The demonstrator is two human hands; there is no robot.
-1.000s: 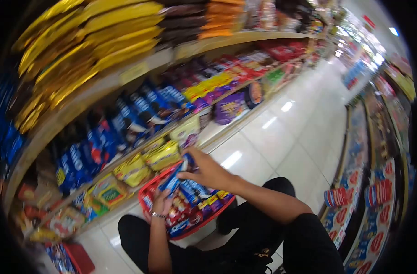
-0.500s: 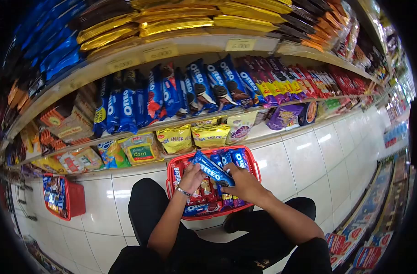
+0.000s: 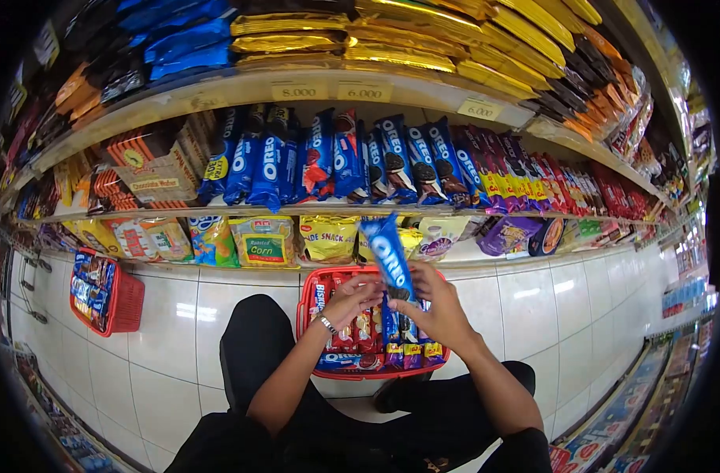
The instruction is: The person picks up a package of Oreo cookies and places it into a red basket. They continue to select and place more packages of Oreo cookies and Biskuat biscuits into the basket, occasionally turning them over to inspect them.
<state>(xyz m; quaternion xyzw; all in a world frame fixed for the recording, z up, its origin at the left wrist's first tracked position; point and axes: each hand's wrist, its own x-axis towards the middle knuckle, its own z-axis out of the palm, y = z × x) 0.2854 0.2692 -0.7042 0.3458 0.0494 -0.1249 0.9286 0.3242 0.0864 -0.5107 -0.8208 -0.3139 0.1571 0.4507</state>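
your right hand pinches the lower part of a blue oreo packet between thumb and fingers, over the red basket in front of you. the packet stands tilted, its top end leaning to your left and overlapping the shelf edge in view. your left hand, with a metal-banded watch at the wrist, is open, its fingers loosely bent, just beside the packet; you cannot tell from here whether its fingertips touch it.

under your hands, the basket holds red packets on the left, a blue packet lying along the near side and purple-and-yellow packets at the near right. it sits on the tiled floor, between your knees and the shelf.

beyond it, yellow snack bags fill part of the bottom shelf level, with a row of upright oreo packs above. well apart to your left is a second red basket, filled with packets.
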